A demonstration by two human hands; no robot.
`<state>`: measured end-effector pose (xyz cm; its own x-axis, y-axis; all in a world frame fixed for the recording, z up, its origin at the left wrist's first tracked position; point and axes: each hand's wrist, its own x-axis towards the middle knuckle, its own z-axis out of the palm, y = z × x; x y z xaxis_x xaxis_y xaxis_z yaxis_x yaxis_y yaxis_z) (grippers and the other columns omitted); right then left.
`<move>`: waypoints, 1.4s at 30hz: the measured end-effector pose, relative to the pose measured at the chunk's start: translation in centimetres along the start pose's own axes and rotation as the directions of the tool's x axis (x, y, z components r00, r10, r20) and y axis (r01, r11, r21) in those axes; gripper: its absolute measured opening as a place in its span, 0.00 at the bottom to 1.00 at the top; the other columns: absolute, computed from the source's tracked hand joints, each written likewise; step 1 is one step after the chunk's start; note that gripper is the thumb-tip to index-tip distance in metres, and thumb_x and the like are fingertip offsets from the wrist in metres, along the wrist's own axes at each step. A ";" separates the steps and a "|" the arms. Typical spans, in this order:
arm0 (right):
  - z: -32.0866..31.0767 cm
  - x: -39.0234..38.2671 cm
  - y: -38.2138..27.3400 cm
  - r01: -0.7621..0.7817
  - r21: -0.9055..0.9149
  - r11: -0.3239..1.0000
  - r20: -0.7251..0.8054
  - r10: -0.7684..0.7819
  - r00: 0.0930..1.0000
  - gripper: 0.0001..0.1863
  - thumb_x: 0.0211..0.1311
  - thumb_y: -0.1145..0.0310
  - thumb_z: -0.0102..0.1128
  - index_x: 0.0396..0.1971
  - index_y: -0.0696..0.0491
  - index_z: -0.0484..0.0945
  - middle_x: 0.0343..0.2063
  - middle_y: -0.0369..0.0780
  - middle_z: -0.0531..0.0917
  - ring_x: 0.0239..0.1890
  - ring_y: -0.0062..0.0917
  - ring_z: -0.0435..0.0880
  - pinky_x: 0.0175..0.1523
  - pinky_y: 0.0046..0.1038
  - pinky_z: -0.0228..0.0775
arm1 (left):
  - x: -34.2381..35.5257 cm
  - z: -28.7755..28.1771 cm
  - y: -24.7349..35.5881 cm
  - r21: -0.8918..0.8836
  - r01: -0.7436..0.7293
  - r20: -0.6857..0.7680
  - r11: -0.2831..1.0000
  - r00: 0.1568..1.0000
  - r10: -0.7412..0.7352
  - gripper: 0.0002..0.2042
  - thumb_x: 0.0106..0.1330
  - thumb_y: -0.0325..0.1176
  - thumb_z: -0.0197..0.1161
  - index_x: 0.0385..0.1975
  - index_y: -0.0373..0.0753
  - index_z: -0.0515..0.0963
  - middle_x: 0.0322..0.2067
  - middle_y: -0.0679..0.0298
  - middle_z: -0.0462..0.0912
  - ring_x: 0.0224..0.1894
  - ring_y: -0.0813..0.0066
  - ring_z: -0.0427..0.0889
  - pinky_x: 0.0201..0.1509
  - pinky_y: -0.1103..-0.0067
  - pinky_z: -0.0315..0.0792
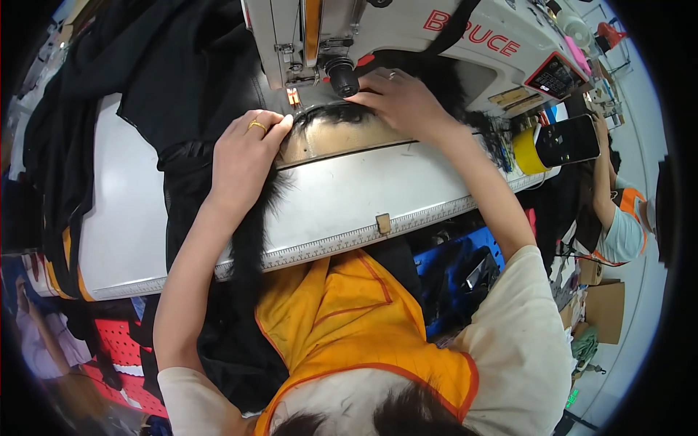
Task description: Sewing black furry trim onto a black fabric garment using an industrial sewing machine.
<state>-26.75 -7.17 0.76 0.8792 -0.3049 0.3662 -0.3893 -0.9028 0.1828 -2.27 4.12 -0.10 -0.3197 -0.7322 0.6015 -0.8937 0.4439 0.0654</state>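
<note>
A white sewing machine [465,33] stands over the far side of the table, its needle area [293,96] lit. My left hand [243,156], with a gold ring, is just left of the needle, thumb and fingers closed on the edge of a black garment [189,80]. To the right of the needle, my right hand [407,105] has its fingertips closed on a strip of black fur trim [338,112], close to a black knob [342,76]. The strip curves along the tan machine bed [327,138]. More black fur [251,232] hangs below my left wrist, over the table edge.
A ruler tape [327,248] runs along the front edge of the white table [349,192]. At right stand a yellow holder [528,151] and a phone [571,140]. Below are a blue crate [451,269] and a red crate [120,345]. Another person [622,229] works at far right.
</note>
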 end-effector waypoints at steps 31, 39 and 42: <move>1.3 1.2 -0.3 -0.145 -0.044 0.989 -0.053 0.142 0.988 0.14 0.44 0.72 0.54 0.34 0.44 0.77 0.34 0.32 0.77 0.34 0.27 0.79 0.38 0.27 0.71 | 1.6 0.5 -4.2 -0.103 -0.117 0.043 0.988 0.992 0.122 0.09 0.49 0.27 0.59 0.31 0.41 0.77 0.29 0.68 0.78 0.33 0.73 0.80 0.33 0.81 0.75; 1.3 1.1 0.1 -0.143 -0.001 0.990 -0.129 0.142 0.982 0.12 0.44 0.72 0.55 0.32 0.45 0.77 0.34 0.31 0.78 0.35 0.28 0.78 0.38 0.28 0.70 | 1.9 1.3 -3.9 -0.069 -0.113 0.016 0.991 0.993 0.114 0.09 0.47 0.27 0.59 0.30 0.42 0.77 0.29 0.67 0.78 0.32 0.74 0.80 0.30 0.81 0.74; 1.5 1.2 -0.2 -0.165 -0.003 0.986 -0.096 0.164 0.982 0.11 0.43 0.72 0.56 0.31 0.46 0.77 0.34 0.32 0.77 0.36 0.28 0.78 0.37 0.29 0.70 | 1.9 1.6 -3.9 -0.045 -0.100 0.008 0.994 0.995 0.100 0.08 0.47 0.27 0.59 0.29 0.42 0.77 0.29 0.68 0.78 0.32 0.75 0.79 0.29 0.81 0.73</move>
<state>-25.27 -7.82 -0.20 0.7730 -0.4179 0.4774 -0.5295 -0.8394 0.1226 0.12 0.13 -0.52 -0.4099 -0.6880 0.5989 -0.8422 0.5376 0.0411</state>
